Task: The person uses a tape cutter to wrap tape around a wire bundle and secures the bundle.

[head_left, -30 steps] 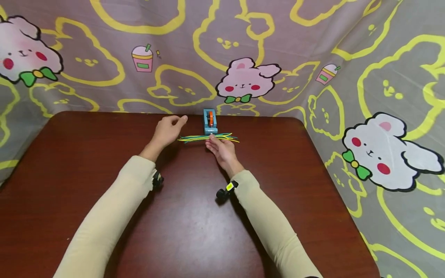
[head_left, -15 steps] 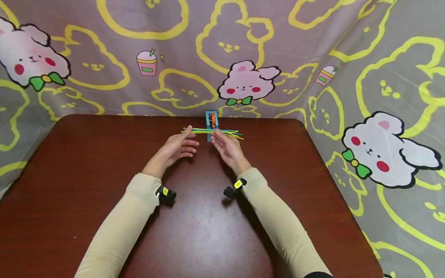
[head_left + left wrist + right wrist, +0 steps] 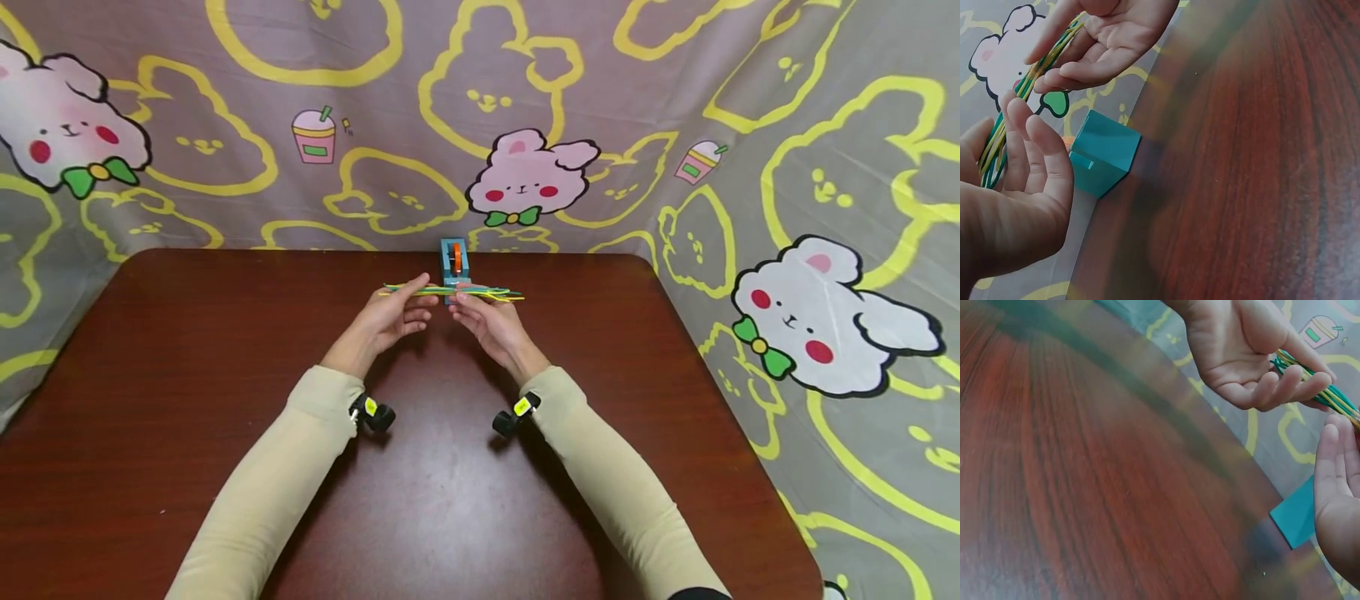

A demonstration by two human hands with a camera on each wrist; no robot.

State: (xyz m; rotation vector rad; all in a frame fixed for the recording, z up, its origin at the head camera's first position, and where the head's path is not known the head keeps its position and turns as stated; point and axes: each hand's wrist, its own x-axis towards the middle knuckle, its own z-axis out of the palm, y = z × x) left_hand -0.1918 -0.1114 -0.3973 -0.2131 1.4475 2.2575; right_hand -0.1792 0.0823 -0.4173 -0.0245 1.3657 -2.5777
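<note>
A bundle of thin green and yellow wires (image 3: 504, 293) is held level across both hands near the far side of the table. My left hand (image 3: 380, 318) pinches its left part, thumb on top and the other fingers loosely bent below. Close beside it, my right hand (image 3: 491, 323) grips the middle between thumb and fingers, and loose ends fan out to the right. In the left wrist view, the wires (image 3: 1025, 87) show an orange-pink patch between the hands. Just behind stands a blue tape dispenser (image 3: 454, 272) with an orange wheel.
The brown wooden table (image 3: 435, 500) reaches back to a grey curtain (image 3: 405, 108) printed with rabbits and yellow outlines, which also lines the right side. Small black cameras sit on both wrists, the left camera (image 3: 378, 417) and the right camera (image 3: 506, 423).
My left hand came in from the left, away from the wires, and now pinches their left part. The right hand kept its grip, and the bundle rose slightly, then lowered a little.
</note>
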